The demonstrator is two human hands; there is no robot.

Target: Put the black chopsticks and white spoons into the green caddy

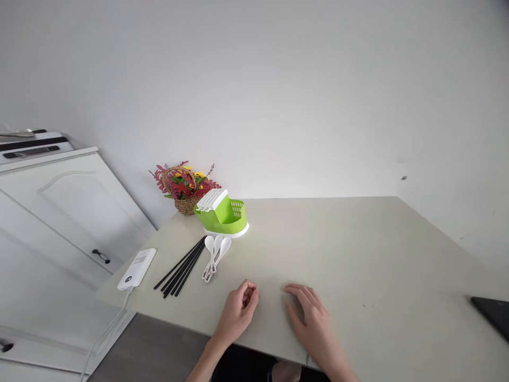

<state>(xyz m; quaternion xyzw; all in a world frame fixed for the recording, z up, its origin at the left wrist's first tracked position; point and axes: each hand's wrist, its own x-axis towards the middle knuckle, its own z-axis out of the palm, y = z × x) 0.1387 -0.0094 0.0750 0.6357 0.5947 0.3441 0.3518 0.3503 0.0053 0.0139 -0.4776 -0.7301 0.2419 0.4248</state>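
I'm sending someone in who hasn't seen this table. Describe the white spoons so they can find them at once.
Start at the green and white holder near the table's back left, in front of the flower basket. Just before it lie the white spoons, bowls toward the holder. The black chopsticks to their left are thin and dark; the spoons are white with rounded bowls.

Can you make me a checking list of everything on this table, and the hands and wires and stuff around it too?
Surface: pale table, small dark specks.
Job's things: black chopsticks in a bundle; three white spoons beside them; green cutlery holder behind them.
Clutter: flower basket at the wall; white power bank at the left edge; dark flat object at the right edge.
Hands: left hand loosely curled, right hand flat on the table, both holding nothing.
Cables: white cable hanging from the power bank.
Surroundings: white cabinet at left, plain wall.
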